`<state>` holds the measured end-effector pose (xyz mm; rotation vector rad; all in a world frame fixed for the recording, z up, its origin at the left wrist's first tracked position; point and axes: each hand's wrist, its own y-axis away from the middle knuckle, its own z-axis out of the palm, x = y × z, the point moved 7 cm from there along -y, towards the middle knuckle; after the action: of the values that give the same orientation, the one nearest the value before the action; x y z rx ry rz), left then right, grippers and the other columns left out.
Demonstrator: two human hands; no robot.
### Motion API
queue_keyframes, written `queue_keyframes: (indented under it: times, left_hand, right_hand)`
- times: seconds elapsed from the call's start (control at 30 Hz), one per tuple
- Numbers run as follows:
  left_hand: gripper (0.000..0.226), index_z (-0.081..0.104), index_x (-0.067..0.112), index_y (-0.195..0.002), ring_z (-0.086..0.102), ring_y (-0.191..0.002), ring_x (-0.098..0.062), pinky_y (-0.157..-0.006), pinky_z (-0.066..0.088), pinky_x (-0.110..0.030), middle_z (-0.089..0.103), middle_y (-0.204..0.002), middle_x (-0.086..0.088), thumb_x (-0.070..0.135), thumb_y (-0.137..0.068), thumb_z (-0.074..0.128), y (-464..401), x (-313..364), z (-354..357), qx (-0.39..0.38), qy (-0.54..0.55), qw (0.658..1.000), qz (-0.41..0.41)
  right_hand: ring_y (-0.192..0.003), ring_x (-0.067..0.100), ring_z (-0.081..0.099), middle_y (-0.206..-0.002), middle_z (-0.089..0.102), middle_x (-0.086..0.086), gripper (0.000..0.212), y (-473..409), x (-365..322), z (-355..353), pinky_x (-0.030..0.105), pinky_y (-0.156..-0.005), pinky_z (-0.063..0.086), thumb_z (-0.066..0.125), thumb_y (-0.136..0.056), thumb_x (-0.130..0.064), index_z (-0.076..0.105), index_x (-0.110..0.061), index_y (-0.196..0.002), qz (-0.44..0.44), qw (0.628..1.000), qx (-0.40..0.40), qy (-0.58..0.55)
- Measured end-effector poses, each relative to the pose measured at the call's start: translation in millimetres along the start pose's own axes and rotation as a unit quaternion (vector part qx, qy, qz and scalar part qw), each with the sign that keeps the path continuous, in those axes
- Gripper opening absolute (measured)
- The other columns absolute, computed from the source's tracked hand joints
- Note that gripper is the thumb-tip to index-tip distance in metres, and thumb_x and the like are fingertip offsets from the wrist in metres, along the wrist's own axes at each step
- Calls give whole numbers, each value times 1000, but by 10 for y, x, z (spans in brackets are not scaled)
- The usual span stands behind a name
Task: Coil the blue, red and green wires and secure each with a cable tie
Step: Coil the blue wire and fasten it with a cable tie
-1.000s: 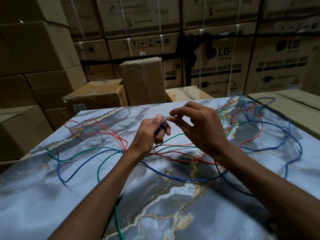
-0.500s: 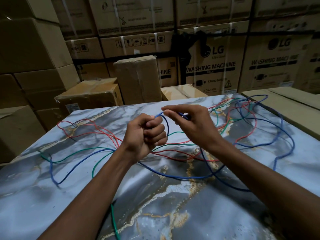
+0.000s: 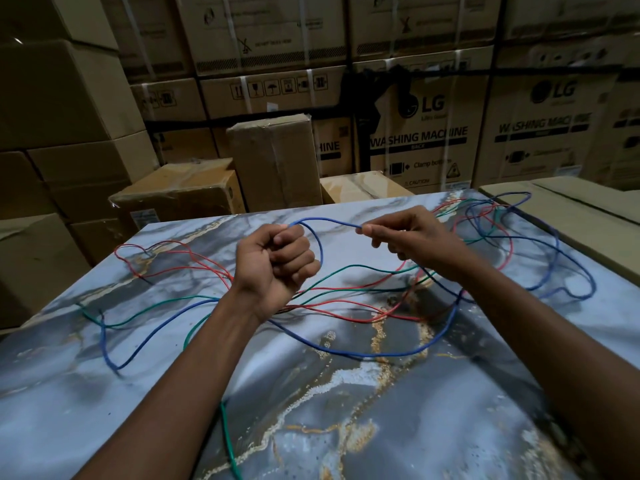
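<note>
In front of you is a marble-patterned tabletop (image 3: 346, 427), blue-grey with gold veins. Behind it stand stacked cardboard boxes (image 3: 62, 109). One washing machine carton (image 3: 419, 133) shows the LG mark. A tall taped box (image 3: 277, 161) stands upright near the far edge of the table.

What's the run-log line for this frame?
stage: coiling blue wire | left hand: fist on wire | right hand: pinching wire | red, green wires: loose on table

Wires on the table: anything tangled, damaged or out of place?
No damage shows. The red wire, green wire and blue wire sprawl uncoiled, crossing one another. The green wire runs off the table's near edge.
</note>
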<state>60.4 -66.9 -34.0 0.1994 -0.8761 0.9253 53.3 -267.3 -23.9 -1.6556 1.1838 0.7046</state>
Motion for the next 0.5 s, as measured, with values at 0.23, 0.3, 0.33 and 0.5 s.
queue_keyframes:
  times: [0.23,0.3,0.33,0.5]
  left_hand:
    - [22,37,20,-62,10,-43,-9,-45,23,-22,23,-47,8,12,-82,38,-16,207,-232,59,49,993,85]
    - [20,37,20,-63,12,-43,-9,-45,25,-22,24,-48,8,9,-81,39,-9,288,-280,65,75,989,108]
    - [20,38,19,-64,14,-42,-8,-45,26,-22,24,-49,7,8,-80,39,-1,332,-307,67,88,987,116]
    - [22,44,16,-67,22,-40,-7,-45,27,-22,25,-50,7,8,-86,39,0,330,-383,94,99,983,124]
  right_hand:
    - [-55,0,49,-86,75,6,31,16,58,-30,14,-52,39,65,-100,-18,70,-17,-130,-19,998,2,52]
    - [-60,11,47,-91,76,8,35,18,29,-15,21,-53,40,66,-99,-15,67,-19,-134,-13,1000,-5,-1]
    - [-62,14,46,-92,76,8,33,19,7,-15,23,-53,40,66,-99,-13,69,-19,-131,-13,1000,-6,-13]
    - [-54,-8,54,-96,79,2,28,30,-153,169,4,-60,38,71,-94,-12,77,-22,-120,-119,953,-17,278]
